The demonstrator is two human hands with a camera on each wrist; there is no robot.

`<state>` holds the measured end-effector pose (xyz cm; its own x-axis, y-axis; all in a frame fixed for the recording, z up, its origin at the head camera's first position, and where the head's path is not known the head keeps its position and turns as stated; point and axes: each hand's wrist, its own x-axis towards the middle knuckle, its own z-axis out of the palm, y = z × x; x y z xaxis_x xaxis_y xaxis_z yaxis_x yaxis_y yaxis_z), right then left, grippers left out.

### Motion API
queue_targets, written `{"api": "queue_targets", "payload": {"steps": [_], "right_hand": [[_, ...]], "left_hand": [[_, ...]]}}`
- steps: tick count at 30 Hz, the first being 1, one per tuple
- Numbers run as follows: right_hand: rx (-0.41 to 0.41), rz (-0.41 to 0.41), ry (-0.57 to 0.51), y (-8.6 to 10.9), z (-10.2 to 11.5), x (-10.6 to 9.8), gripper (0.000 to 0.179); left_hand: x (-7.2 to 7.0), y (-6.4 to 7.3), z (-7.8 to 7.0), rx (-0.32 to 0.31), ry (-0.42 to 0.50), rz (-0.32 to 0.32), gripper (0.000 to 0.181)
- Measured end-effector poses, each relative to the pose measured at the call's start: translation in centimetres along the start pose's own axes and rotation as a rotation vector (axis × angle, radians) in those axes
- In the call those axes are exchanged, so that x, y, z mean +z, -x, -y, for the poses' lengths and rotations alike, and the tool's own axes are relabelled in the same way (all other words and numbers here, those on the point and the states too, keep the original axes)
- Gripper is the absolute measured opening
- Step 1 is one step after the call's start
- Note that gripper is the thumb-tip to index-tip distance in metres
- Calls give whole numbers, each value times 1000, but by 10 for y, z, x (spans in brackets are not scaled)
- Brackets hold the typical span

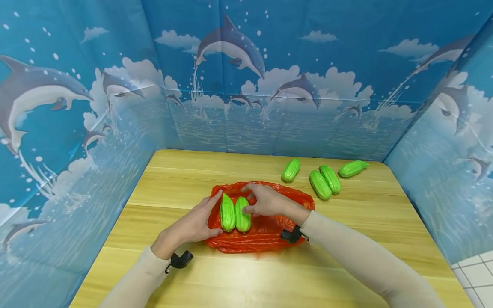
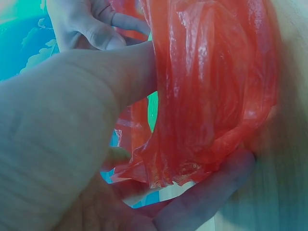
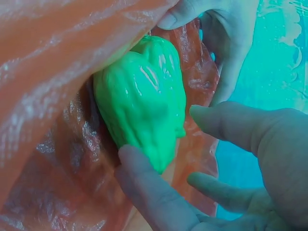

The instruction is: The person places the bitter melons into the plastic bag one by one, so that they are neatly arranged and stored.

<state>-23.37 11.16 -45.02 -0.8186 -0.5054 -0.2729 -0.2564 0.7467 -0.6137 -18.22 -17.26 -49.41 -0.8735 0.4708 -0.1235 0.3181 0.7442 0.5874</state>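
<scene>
Two bright green bitter gourds, a left one [image 1: 228, 214] and a right one [image 1: 242, 216], lie side by side in the spread red plastic bag [image 1: 265, 239]. My left hand [image 1: 198, 222] holds the bag's left edge; in the left wrist view its thumb [image 2: 130, 72] reaches inside while other fingers stay outside, low by the table. Over the right gourd is my right hand [image 1: 265, 201], fingers spread. In the right wrist view the thumb stands apart from the gourds [image 3: 139, 91], and a fingertip lies against or very near the lower one.
On the wooden table [image 1: 154, 188], behind and right of the bag, lie several more gourds: a single one [image 1: 290, 170], a touching pair [image 1: 320, 185], and one with a pointed tip [image 1: 352, 169]. A blue dolphin curtain [image 1: 269, 128] encloses the back and sides.
</scene>
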Motion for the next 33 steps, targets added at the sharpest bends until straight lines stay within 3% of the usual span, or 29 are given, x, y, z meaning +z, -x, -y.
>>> {"api": "queue_targets", "payload": {"steps": [5,33], "right_hand": [[-12,0,29,2,-3,-4,65],[-53,-40,-67,25,-5,-11,63]], "left_hand": [[-1,0,0,-3,-10,-4,120],[5,2,-1,-3,-21,-14,120]]}}
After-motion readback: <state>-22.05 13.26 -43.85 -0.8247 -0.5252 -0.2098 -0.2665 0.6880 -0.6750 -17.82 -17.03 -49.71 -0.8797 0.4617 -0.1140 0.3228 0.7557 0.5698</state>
